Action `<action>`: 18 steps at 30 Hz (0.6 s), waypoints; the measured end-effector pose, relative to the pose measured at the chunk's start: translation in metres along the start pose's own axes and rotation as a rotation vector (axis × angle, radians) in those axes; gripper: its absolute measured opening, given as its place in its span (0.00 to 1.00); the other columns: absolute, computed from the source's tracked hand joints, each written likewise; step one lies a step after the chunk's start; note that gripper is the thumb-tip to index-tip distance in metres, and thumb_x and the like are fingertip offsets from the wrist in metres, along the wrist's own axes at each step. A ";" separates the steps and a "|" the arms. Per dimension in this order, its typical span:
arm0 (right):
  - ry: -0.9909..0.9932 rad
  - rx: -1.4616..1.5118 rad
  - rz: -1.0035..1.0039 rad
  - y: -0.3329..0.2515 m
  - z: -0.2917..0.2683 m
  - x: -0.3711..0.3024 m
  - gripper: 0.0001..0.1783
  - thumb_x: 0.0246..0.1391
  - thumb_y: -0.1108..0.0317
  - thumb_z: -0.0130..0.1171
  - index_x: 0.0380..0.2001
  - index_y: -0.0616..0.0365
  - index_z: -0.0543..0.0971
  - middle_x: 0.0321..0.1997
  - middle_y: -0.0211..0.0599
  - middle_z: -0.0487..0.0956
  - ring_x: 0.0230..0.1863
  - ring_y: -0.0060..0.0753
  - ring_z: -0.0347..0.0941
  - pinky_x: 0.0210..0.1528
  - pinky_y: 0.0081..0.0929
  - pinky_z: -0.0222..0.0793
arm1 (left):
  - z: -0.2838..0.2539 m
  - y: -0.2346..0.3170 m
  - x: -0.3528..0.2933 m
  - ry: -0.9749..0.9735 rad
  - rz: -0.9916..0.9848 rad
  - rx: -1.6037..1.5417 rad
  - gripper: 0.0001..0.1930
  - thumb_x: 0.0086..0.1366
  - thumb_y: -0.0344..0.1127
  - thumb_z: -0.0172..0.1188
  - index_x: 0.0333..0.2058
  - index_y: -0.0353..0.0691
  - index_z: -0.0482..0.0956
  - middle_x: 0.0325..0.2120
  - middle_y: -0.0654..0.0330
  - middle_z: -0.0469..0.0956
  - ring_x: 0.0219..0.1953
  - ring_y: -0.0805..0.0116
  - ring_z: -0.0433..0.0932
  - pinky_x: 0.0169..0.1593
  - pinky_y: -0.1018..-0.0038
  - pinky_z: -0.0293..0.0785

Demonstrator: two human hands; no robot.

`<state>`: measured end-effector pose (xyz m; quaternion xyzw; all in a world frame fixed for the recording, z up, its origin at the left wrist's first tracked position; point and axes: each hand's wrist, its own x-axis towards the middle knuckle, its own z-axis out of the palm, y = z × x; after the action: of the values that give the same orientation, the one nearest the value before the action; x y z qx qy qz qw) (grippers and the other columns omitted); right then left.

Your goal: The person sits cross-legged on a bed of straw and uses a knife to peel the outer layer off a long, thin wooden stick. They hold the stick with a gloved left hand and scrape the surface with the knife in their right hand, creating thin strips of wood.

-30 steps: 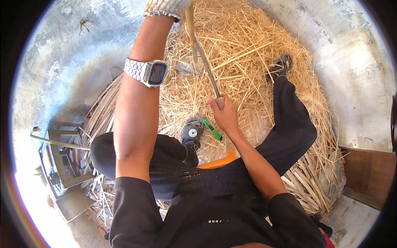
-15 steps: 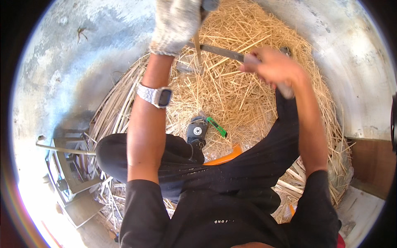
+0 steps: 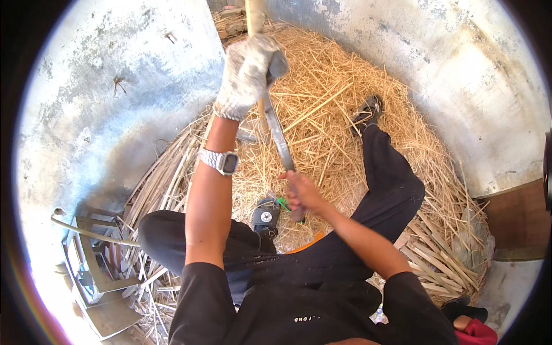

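Note:
My left hand (image 3: 244, 72), in a dirty whitish knit glove, is closed round a pale bamboo stick (image 3: 254, 16) held roughly upright; its lower end shows below the glove. My bare right hand (image 3: 306, 194) grips the handle of a long knife (image 3: 279, 135). The dark blade slants up and left from my right fist to the gloved hand, alongside the stick. Whether its edge touches the stick is hidden by the glove. Just beyond my right hand, a green box cutter (image 3: 282, 203) lies by my sandal (image 3: 265, 216), mostly covered by that hand.
Thick straw-like shavings (image 3: 322, 75) cover the floor between my legs. Split bamboo strips (image 3: 172, 178) are piled at left, with more strips (image 3: 437, 253) at right. An orange curved object (image 3: 309, 242) lies by my thigh. A wooden frame (image 3: 95, 253) stands left; worn walls (image 3: 132, 52) surround me.
My right hand has swung down and inward with the knife, so the blade now points up steeply. My gloved hand appears lower in view, showing the stick above it. The view has shifted.

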<state>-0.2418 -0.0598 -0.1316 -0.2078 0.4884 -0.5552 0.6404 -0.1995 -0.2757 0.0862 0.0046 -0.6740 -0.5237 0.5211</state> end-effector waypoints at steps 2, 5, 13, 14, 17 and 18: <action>0.070 0.149 0.013 -0.005 0.030 -0.008 0.24 0.67 0.46 0.51 0.47 0.58 0.73 0.16 0.22 0.62 0.13 0.16 0.59 0.14 0.21 0.60 | 0.000 0.004 0.000 -0.018 -0.071 -0.011 0.21 0.70 0.53 0.58 0.29 0.40 0.76 0.16 0.68 0.71 0.16 0.81 0.69 0.17 0.81 0.65; 0.359 -0.634 -0.062 -0.047 0.050 -0.013 0.26 0.61 0.44 0.60 0.36 0.60 0.76 0.17 0.33 0.71 0.16 0.24 0.72 0.17 0.30 0.66 | -0.028 0.002 0.006 0.045 -0.201 0.027 0.20 0.71 0.55 0.55 0.32 0.43 0.76 0.16 0.70 0.71 0.15 0.83 0.68 0.16 0.81 0.64; 0.585 -0.967 -0.800 -0.201 0.059 -0.036 0.18 0.58 0.56 0.64 0.27 0.62 0.77 0.15 0.37 0.75 0.15 0.27 0.71 0.18 0.30 0.65 | -0.060 0.011 0.002 0.244 -0.153 0.014 0.30 0.64 0.67 0.56 0.21 0.43 0.69 0.13 0.68 0.63 0.15 0.74 0.63 0.19 0.76 0.62; 0.554 -0.839 -0.838 -0.212 0.063 -0.036 0.17 0.58 0.57 0.64 0.27 0.61 0.78 0.15 0.36 0.75 0.14 0.26 0.71 0.18 0.29 0.64 | -0.065 0.012 0.002 0.152 -0.124 -0.048 0.30 0.64 0.67 0.56 0.21 0.43 0.69 0.13 0.68 0.63 0.15 0.74 0.63 0.19 0.76 0.62; 0.520 -0.502 -0.928 -0.208 0.074 -0.030 0.13 0.58 0.62 0.63 0.26 0.62 0.78 0.15 0.34 0.74 0.15 0.25 0.71 0.18 0.28 0.65 | -0.083 0.018 0.007 -0.034 -0.028 -0.261 0.26 0.64 0.58 0.64 0.20 0.44 0.69 0.12 0.69 0.62 0.13 0.75 0.61 0.17 0.75 0.63; 0.565 -0.434 -0.959 -0.185 0.080 -0.023 0.12 0.58 0.64 0.62 0.27 0.62 0.78 0.15 0.34 0.74 0.15 0.25 0.71 0.19 0.30 0.66 | -0.080 0.017 0.004 0.063 -0.068 -0.175 0.27 0.66 0.61 0.57 0.20 0.46 0.68 0.12 0.69 0.63 0.12 0.76 0.61 0.17 0.75 0.60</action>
<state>-0.2652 -0.1154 0.0616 -0.3754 0.5936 -0.7038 0.1064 -0.1354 -0.3258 0.0938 -0.0019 -0.6083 -0.5976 0.5223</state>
